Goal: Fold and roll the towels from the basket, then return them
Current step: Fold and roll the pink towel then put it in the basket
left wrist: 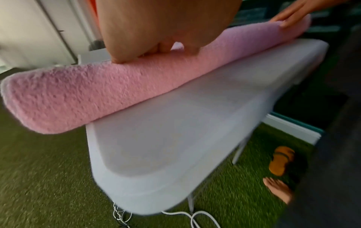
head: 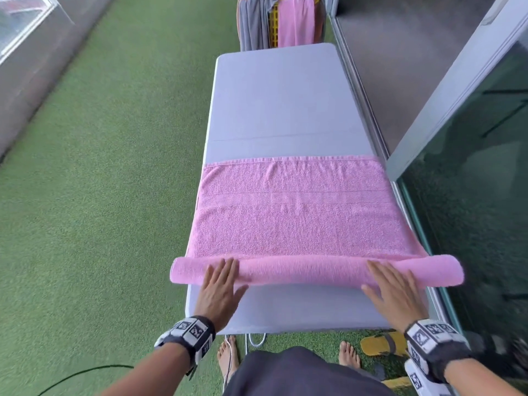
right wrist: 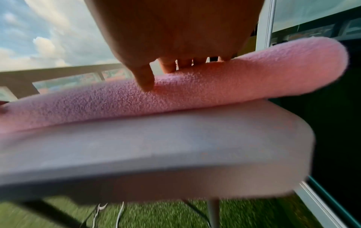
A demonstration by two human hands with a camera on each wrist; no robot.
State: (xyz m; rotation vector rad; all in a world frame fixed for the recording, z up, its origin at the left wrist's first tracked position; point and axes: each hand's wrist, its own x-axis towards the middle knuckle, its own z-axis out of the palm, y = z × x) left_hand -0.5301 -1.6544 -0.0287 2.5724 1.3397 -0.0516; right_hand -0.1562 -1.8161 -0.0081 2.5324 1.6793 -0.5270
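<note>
Pink cloth: the towel (head: 294, 218) lay across the near half of the table (head: 285, 104), its near end wound into a roll (head: 311, 271) at about 6 o'clock from the flat part.
Roll ends: both ends hung past the table's side edges, at 9 and 3 o'clock, with nothing under them.
Left hand: the left hand (head: 220, 290) lay flat on top of the roll toward its 9 o'clock end, fingers straight and slightly spread, pressing down and closed round nothing.
Right hand: the right hand (head: 395, 290) did the same toward the 3 o'clock end; in the wrist view its fingertips (right wrist: 171, 67) touched the crest of the roll.
Feel, as a judgement: thick looped terry, soft and light, likely to squash under the palms and to spring loose if let go.
Grip: not slippery, so flat palms should be enough to turn it.
Where to take hold: on top of the roll, hands well apart, since uneven pressure would probably skew it into a cone.
Basket: a yellow basket (head: 274, 32) stood at 12 o'clock beyond the table, with grey and pink cloths draped over it.
</note>
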